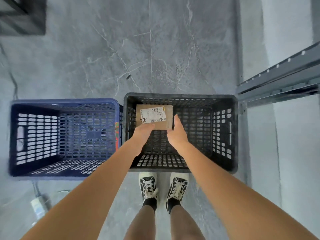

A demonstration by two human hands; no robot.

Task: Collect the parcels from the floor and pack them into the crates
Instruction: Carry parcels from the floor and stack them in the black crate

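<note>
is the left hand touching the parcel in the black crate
Touching. The head view shows the left hand with its fingers lying over the near edge of the parcel, no gap, inside the black crate.

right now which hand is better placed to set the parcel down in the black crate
Left. The left hand grips the parcel's near edge; the right hand lies open along its side.

Near edge of the parcel (pixel 154 116) covered by both hands. Left fingers (pixel 147 126) partly curled out of sight under that edge; right hand (pixel 176 134) edge-on, fingers hidden. Label (pixel 153 115) print too small to read. Dark frame (pixel 20 14) in the upper left blurred and cut off. Shelf rail (pixel 280 78) cut by the right edge. Small pale object (pixel 37 205) at lower left too blurred to identify.
</note>
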